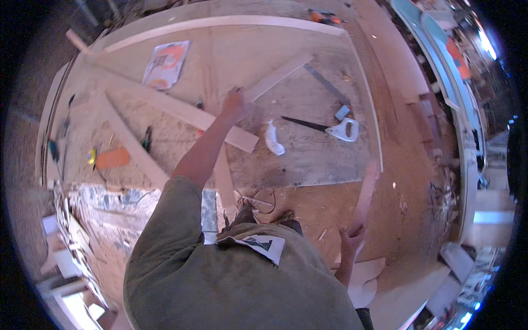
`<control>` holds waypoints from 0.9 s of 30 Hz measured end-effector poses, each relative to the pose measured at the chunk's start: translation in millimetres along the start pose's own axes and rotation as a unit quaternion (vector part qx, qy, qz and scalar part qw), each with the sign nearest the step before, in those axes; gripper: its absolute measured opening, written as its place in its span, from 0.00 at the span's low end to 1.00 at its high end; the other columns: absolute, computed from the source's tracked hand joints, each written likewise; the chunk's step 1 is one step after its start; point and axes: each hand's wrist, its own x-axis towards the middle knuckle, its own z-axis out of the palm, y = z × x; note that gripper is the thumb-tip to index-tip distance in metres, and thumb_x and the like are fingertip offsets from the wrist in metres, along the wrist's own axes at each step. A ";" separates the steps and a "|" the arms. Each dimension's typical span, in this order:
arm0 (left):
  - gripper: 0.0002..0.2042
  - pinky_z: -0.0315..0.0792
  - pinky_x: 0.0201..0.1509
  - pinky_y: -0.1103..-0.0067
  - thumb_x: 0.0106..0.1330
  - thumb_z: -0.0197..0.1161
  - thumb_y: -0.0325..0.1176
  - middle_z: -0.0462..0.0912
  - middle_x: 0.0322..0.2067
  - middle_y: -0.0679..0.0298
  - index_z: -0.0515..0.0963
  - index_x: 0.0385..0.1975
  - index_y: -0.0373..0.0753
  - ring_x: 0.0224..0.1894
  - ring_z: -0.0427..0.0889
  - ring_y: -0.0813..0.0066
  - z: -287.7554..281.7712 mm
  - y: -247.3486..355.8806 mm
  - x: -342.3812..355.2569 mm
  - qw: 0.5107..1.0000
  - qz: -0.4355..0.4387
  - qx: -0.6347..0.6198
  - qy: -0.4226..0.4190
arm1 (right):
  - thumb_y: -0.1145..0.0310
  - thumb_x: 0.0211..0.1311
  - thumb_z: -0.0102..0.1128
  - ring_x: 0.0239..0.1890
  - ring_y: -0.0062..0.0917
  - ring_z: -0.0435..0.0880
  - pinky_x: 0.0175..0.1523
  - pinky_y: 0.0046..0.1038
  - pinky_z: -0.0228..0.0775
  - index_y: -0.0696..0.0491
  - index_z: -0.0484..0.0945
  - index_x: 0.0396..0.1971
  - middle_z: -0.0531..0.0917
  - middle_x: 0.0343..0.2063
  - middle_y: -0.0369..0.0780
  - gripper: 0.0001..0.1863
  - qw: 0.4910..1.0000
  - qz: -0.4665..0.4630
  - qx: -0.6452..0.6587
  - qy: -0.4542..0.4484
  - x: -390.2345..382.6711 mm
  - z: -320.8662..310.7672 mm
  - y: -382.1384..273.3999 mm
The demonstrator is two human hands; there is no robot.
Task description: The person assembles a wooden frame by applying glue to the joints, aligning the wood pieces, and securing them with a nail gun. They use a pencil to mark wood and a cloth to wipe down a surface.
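My left hand [236, 104] reaches out over the worktable, its fingers closed at the near end of a short wooden strip [280, 77]. The strip slants away to the far right. At my right side, my right hand [352, 236] grips a second wooden piece [367, 192], slightly blurred, which points up toward the table's near right corner. Near my left hand lie a long wooden board [181, 110] and a crumpled white scrap [272, 138]. A handsaw [342, 131] with a white handle rests to the right, beside a small blue block [342, 113].
Another board [132, 140] crosses the table's left part. Around it lie an orange flat piece [113, 158], a tape measure [91, 156] and a printed bag [166, 63]. An orange power tool [325, 17] sits at the far edge. Wood offcuts [367, 269] lie low on the right.
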 end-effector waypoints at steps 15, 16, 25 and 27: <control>0.20 0.77 0.51 0.66 0.59 0.64 0.32 0.76 0.44 0.49 0.79 0.54 0.41 0.45 0.79 0.54 93.5 -21.6 45.7 0.996 0.000 0.091 -0.005 | 0.67 0.42 0.79 0.54 0.38 0.79 0.59 0.34 0.71 0.63 0.68 0.61 0.79 0.51 0.51 0.44 0.997 -0.038 -0.038 0.055 133.5 -46.4 104.4; 0.21 0.76 0.50 0.68 0.60 0.65 0.31 0.76 0.44 0.50 0.79 0.56 0.40 0.45 0.79 0.56 83.0 -9.2 29.2 1.000 -0.019 -0.012 0.003 | 0.67 0.42 0.79 0.54 0.38 0.79 0.59 0.34 0.71 0.63 0.68 0.61 0.79 0.51 0.51 0.44 0.997 -0.036 -0.038 0.048 158.5 -50.4 98.4; 0.21 0.70 0.55 0.68 0.61 0.64 0.24 0.78 0.47 0.54 0.79 0.56 0.42 0.51 0.75 0.57 -5.4 141.4 -126.4 0.985 0.043 -0.105 -0.132 | 0.74 0.46 0.79 0.28 0.14 0.66 0.35 0.19 0.62 0.54 0.70 0.48 0.67 0.27 0.29 0.30 0.964 -0.245 0.091 -0.041 328.2 -60.7 11.1; 0.22 0.69 0.57 0.67 0.60 0.65 0.23 0.78 0.48 0.55 0.79 0.56 0.43 0.52 0.75 0.56 -0.4 153.3 -141.6 0.974 0.048 -0.136 -0.173 | 0.74 0.46 0.79 0.29 0.16 0.67 0.36 0.20 0.64 0.57 0.69 0.53 0.68 0.28 0.30 0.34 0.961 -0.275 0.027 -0.021 343.2 -48.1 -1.0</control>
